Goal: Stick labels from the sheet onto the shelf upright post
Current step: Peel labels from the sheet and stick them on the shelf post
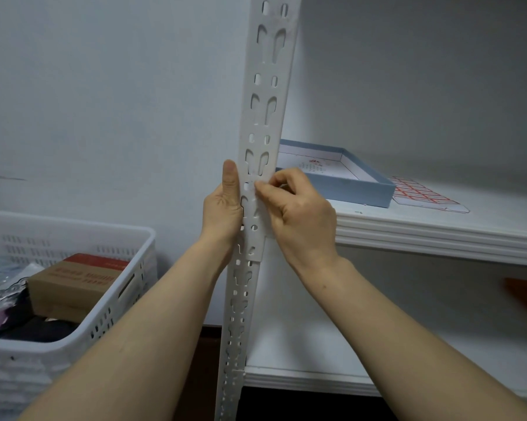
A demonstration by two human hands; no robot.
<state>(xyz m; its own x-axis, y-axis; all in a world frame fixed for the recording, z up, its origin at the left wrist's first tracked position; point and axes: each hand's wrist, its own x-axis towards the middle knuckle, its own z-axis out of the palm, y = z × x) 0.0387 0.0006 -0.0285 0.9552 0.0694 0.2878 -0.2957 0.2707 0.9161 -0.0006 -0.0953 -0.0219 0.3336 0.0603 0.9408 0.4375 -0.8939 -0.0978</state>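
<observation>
Right hand [301, 214] has its fingers curled, and the tips of thumb and forefinger meet on the front face of the upright post [265, 95], near its right edge. I cannot tell if a label is under them, because a white label on white metal does not show. Left hand [222, 208] grips the post from the left side at the same height, with the thumb straight up along the edge and the other fingers hidden behind.

I judge the step in hand to be the pressing of one label onto the post. To do it well, the left hand should hold the post firm, so that it does not give way under the push. The label should lie on a flat strip of metal between the slots, not across a hole where it has no support. It is better to rub from one end to the other, and to press the corners last.

The label sheet [423, 194], with red-framed labels, lies well apart on the shelf [438, 235] to the right, just beside a blue box [362, 189]. A white basket [74, 235] with a cardboard box [74, 281] inside stands at the left.
</observation>
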